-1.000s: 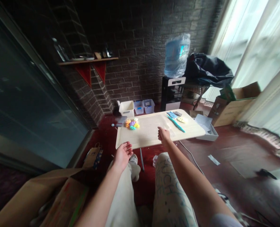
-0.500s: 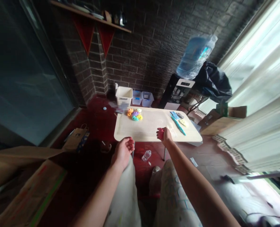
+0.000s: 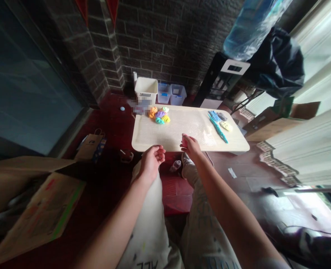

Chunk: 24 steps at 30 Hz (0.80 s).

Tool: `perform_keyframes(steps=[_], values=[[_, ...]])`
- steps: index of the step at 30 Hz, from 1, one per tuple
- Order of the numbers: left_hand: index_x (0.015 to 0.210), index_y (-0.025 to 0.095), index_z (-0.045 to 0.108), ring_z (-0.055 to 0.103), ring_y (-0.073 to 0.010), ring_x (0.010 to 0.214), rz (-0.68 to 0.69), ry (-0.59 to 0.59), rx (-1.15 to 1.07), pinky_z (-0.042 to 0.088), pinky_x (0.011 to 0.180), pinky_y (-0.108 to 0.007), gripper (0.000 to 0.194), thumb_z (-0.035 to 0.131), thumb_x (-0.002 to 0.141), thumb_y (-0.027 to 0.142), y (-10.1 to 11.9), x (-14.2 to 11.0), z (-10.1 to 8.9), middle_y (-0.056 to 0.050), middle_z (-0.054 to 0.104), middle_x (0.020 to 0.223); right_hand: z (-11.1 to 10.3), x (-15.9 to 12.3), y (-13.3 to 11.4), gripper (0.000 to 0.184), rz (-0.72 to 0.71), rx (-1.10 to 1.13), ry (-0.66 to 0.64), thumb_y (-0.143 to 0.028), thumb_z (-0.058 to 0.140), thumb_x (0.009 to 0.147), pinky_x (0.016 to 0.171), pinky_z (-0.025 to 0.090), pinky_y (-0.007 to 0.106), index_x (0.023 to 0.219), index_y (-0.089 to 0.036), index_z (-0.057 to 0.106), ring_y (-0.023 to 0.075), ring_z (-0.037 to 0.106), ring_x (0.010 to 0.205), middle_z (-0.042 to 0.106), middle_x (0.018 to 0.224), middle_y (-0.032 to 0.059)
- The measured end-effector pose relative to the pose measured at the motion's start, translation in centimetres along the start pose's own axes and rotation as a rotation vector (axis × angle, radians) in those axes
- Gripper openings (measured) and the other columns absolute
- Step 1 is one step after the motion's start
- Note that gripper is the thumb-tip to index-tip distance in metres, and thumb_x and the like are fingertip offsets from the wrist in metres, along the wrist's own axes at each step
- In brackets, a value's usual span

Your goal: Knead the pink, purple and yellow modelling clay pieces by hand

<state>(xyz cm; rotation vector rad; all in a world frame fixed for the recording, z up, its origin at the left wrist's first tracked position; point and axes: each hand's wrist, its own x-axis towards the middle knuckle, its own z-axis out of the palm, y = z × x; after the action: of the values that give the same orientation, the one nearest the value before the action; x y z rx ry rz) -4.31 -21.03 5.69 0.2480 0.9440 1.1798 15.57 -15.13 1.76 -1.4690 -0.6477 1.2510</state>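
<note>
On the left, an open cardboard box (image 3: 42, 211) sits below a brown paper bag (image 3: 89, 146). Towards the left end of the cream counter (image 3: 173, 130), orange (image 3: 153, 111), mint (image 3: 159, 120), purple (image 3: 160, 114), pale green (image 3: 165, 109) and yellow clay lumps (image 3: 166, 118) are bunched together. The left grip (image 3: 161, 151) is released, its fingers loosely curled at the near edge. To its right, the right grip (image 3: 183, 142) is clenched around a small red lump (image 3: 184, 141), partly hidden by the fingers, at the near edge. Further right, a long teal clay strip (image 3: 218, 129) lies slanted beside a ridged blue clay piece (image 3: 214, 116), a gray lump (image 3: 222, 116) and a pale yellow lump (image 3: 226, 126).
</note>
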Motion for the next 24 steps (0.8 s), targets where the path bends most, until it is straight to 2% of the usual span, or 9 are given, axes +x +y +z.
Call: perform_keyframes(steps=[7,12,15,18,20,21,24], values=[[0.080,0.015,0.067,0.056,-0.0118,0.059,0.041,-0.015,0.172,0.042,0.059,-0.025,0.011,0.072,0.076,0.024,-2.6,3.1,2.9,-0.004,0.068,0.073,0.4,3.8,0.4,0.036,-0.060,0.184,-0.036,-0.055,0.072,0.088,0.044,0.041,0.021,0.089,-0.022,0.059,0.0092,0.056,0.051,0.070,0.080,0.0003],[0.084,0.015,0.068,0.058,-0.0127,0.062,0.096,-0.044,0.296,0.042,0.058,-0.025,0.011,0.070,0.078,0.023,-4.0,7.0,5.8,-0.005,0.069,0.079,0.3,5.9,0.7,0.031,-0.119,0.276,-0.064,-0.053,0.062,0.093,0.042,0.032,0.022,0.093,-0.022,0.062,0.0083,0.047,0.047,0.070,0.080,0.0012],[0.088,0.016,0.068,0.057,-0.0121,0.063,0.149,-0.061,0.354,0.041,0.058,-0.024,0.010,0.070,0.082,0.023,-4.7,10.0,7.7,-0.003,0.066,0.079,-0.5,6.4,1.0,0.024,-0.168,0.296,-0.098,-0.042,0.057,0.095,0.047,0.038,0.023,0.101,-0.021,0.068,0.0107,0.055,0.055,0.072,0.084,0.0024],[0.096,0.017,0.070,0.059,-0.0127,0.068,0.205,-0.098,0.397,0.043,0.060,-0.024,0.013,0.070,0.086,0.026,-5.7,12.7,9.0,-0.002,0.066,0.083,-1.5,6.1,1.2,0.028,-0.216,0.297,-0.100,-0.032,0.068,0.087,0.056,0.046,0.023,0.112,-0.022,0.069,0.0125,0.062,0.066,0.075,0.089,0.0015],[0.106,0.019,0.072,0.063,-0.0149,0.077,0.251,-0.182,0.424,0.046,0.064,-0.024,0.020,0.072,0.089,0.030,-6.5,13.8,9.1,-0.004,0.070,0.093,-2.1,5.8,1.4,0.039,-0.252,0.293,-0.098,-0.030,0.080,0.080,0.062,0.052,0.024,0.116,-0.024,0.068,0.0147,0.066,0.075,0.076,0.093,0.0010],[0.111,0.020,0.072,0.065,-0.0163,0.083,0.272,-0.239,0.436,0.048,0.067,-0.024,0.024,0.072,0.091,0.033,-6.9,14.2,9.0,-0.005,0.072,0.099,-2.4,5.6,1.5,0.040,-0.313,0.275,-0.113,-0.031,0.083,0.078,0.067,0.056,0.026,0.114,-0.023,0.067,0.0164,0.068,0.081,0.076,0.097,0.0024],[0.113,0.022,0.076,0.066,-0.0180,0.091,0.278,-0.374,0.485,0.048,0.073,-0.024,0.029,0.077,0.091,0.040,-7.5,14.9,8.2,-0.007,0.074,0.106,-3.4,5.5,1.5,0.033,-0.436,0.099,-0.168,-0.037,0.086,0.081,0.072,0.061,0.032,0.105,-0.021,0.071,0.0187,0.071,0.084,0.075,0.102,0.0060]])
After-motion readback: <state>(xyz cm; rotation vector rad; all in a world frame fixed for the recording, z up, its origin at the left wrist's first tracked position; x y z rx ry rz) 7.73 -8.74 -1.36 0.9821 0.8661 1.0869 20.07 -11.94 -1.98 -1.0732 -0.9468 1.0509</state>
